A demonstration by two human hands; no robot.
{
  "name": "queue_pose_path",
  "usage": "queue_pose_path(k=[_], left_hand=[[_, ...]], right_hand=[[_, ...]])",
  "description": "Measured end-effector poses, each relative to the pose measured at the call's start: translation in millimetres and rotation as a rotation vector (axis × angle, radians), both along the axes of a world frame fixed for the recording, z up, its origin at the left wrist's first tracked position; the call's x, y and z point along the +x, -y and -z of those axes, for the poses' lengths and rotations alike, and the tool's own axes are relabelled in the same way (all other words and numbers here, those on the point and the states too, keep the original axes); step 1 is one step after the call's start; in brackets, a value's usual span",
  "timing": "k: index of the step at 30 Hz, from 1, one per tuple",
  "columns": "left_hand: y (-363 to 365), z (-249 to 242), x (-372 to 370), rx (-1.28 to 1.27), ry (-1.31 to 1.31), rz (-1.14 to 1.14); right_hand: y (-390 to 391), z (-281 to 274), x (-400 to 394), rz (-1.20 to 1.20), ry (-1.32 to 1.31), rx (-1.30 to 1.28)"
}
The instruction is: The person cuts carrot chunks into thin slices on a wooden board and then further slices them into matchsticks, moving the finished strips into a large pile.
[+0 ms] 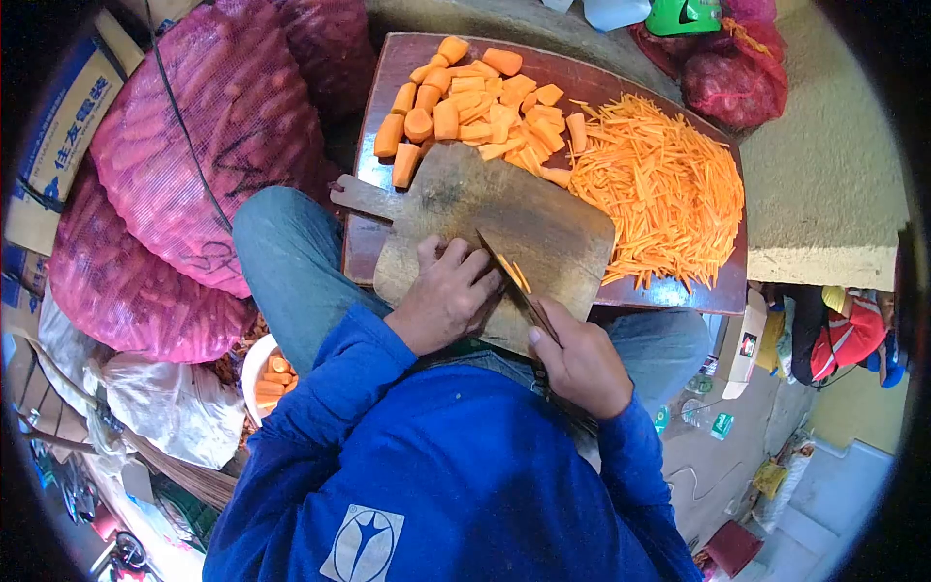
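A worn wooden cutting board [543,218] lies across my lap and the edge of a dark red table [383,82]. My right hand [582,361] is closed round the handle of a knife [516,283], its blade pointing up and left over the board. A few thin carrot strips [521,275] lie along the blade's right side. My left hand [451,296] rests on the board left of the blade, fingers curled; what lies under them is hidden. Cut carrot chunks [470,107] are beyond the board, and a large heap of shredded carrot [664,194] is at its right.
Pink mesh sacks [213,145] stand at the left, above a white bucket [254,373] holding carrots. A red mesh bag [735,87] is at the upper right. Farther right are a cardboard box [745,354] and a person in red [849,339].
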State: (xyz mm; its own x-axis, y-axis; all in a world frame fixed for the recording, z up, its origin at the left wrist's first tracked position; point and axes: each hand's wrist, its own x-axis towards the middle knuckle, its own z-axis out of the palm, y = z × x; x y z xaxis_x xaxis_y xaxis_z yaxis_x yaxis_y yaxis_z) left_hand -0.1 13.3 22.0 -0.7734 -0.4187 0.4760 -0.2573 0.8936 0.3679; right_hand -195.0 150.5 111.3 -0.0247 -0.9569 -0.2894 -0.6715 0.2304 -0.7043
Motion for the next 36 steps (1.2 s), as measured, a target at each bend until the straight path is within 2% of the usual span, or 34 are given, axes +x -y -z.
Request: queue_pose_path(k=[3, 6, 8, 10, 15, 18, 19, 21, 25, 28, 31, 34, 36], left_hand=[[-1, 1, 1, 0.018, 0.046, 0.016], [2, 6, 3, 0.004, 0.013, 0.001], [0, 11, 7, 0.062, 0.123, 0.023], [0, 9, 6, 0.054, 0.111, 0.01], [0, 5, 4, 0.023, 0.052, 0.041], [3, 2, 5, 0.024, 0.003, 0.027], [3, 1, 6, 0.048, -0.002, 0.042], [1, 1, 8, 0.083, -0.01, 0.041], [1, 3, 7, 0.067, 0.0, 0.045], [-1, 4, 10, 0.043, 0.03, 0.041], [2, 1, 11, 0.047, 0.051, 0.035], [0, 3, 11, 0.07, 0.04, 0.051], [-1, 5, 8, 0.065, 0.032, 0.064]], right_hand=[[18, 14, 5, -0.046, -0.046, -0.126], [22, 12, 3, -0.06, -0.037, -0.163], [9, 0, 2, -0.051, -0.042, -0.12], [6, -2, 2, -0.05, -0.048, -0.06], [24, 20, 6, -0.052, -0.076, -0.151], [18, 8, 1, -0.056, -0.028, -0.184], [12, 2, -1, -0.063, -0.028, -0.183], [2, -7, -3, -0.032, -0.022, -0.022], [18, 12, 4, -0.01, 0.02, -0.108], [27, 12, 4, -0.043, -0.062, -0.147], [10, 2, 0, -0.054, 0.007, -0.118], [2, 6, 2, -0.042, -0.072, 0.004], [13, 20, 6, -0.044, -0.026, -0.185]])
